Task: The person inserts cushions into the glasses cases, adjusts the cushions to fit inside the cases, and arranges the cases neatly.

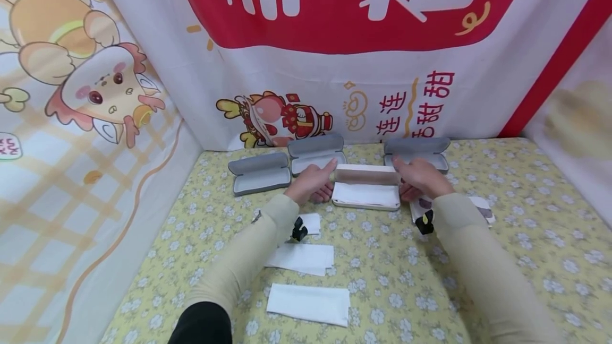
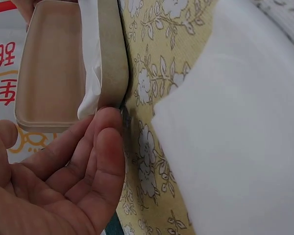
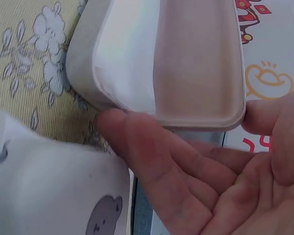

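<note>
An open beige glasses case [image 1: 367, 175] stands in front of me, its lid raised, with a white cloth [image 1: 365, 194] lying in its base. My left hand [image 1: 313, 183] holds the left end. In the left wrist view, that hand's fingertips [image 2: 110, 147] touch the corner of the base, and the thumb is near the lid's edge. At the opposite end, my right hand [image 1: 423, 178] grips the case, fingertips under the base corner and thumb on the lid's corner in the right wrist view. The undersides of both fingertips' contacts are partly hidden.
Open grey glasses cases stand along the back: two at left [image 1: 262, 180] [image 1: 315, 154], one behind my right hand [image 1: 417, 154]. Folded white cloths [image 1: 308, 306] lie at front left. A bear-printed cloth [image 3: 63, 191] lies under my right wrist. A printed fabric wall [image 1: 354, 84] closes the back.
</note>
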Available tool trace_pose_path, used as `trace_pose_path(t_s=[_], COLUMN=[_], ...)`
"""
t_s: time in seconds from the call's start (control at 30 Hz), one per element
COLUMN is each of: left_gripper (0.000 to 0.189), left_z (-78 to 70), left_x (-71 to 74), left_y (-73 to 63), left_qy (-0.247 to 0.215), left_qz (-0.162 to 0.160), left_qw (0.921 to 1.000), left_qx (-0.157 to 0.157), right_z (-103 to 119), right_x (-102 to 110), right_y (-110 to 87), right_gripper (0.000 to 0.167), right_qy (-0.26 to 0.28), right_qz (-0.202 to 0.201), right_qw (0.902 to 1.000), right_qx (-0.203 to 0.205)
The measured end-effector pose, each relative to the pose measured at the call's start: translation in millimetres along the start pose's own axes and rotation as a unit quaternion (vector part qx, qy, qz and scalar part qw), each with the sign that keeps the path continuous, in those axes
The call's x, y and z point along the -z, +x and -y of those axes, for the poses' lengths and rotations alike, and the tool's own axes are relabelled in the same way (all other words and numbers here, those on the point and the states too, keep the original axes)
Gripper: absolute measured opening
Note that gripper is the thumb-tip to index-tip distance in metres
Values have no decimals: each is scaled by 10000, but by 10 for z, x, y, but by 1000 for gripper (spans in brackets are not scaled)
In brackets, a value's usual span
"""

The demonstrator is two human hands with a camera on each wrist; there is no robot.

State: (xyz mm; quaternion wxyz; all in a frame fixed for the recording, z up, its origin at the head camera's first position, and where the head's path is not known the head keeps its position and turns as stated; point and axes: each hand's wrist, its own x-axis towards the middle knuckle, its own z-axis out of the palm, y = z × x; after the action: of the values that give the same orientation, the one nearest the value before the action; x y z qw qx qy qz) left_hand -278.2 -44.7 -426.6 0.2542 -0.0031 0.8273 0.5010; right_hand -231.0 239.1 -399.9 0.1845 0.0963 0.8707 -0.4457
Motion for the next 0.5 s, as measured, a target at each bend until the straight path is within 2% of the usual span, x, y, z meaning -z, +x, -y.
trace_pose_path(t_s=[0.1,0.3,0.43,0.5], left_gripper=[82,80,81,81], left_z=[-26,-61,-39,-3], left_x=[-17,-27,-26,-11], left_y=[-3,1,30,64], left_qy=[78,178,-1,-206], left_qz=[-49,-126,-137,-42], left_qw=[10000,9997,9999,9997], left_qx=[-24,-93,26,102], right_z=[9,44,26,7], right_x=[3,10,19,23], right_y=[17,11,0,0], right_gripper=[67,71,73,72], right_qy=[-14,58,257,342], right_qz=[2,28,165,240], right_qw=[10000,9999,9995,9991], right_qx=[-72,-122,-102,-89])
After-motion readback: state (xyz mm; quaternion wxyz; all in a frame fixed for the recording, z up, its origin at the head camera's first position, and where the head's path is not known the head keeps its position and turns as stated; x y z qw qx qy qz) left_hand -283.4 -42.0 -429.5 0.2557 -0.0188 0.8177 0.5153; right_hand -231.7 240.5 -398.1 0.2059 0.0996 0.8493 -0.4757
